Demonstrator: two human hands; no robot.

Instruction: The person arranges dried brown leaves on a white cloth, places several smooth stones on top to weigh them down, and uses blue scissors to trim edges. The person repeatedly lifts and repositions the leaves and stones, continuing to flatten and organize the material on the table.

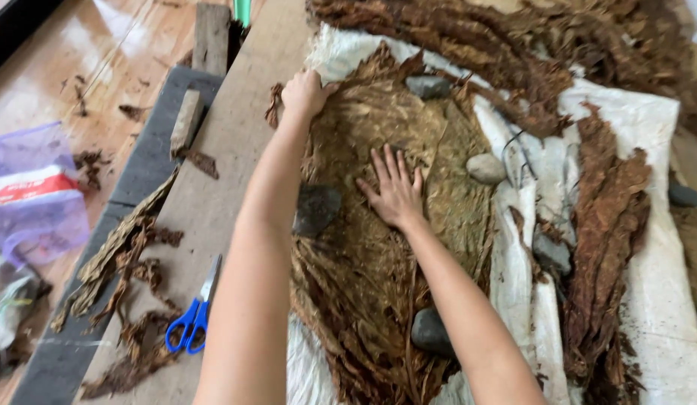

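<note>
A broad stack of flattened brown dried leaves [363,247] lies on a white woven cloth [648,120]. My left hand [305,93] rests at the stack's far left corner, fingers curled onto the leaf edge. My right hand [393,187] lies flat, fingers spread, pressing the middle of the top leaf. Grey stones weigh the stack down: one at the far end [428,86], one on the left edge [316,208], one near the front [429,331], and a paler stone [486,168] on the right side.
Blue-handled scissors [192,315] lie on the wooden board at the left beside leaf scraps [123,255]. A strip of darker curled leaves [607,240] runs down the cloth's right. More dried leaves [513,45] are heaped at the back. A plastic bag [33,191] lies on the floor.
</note>
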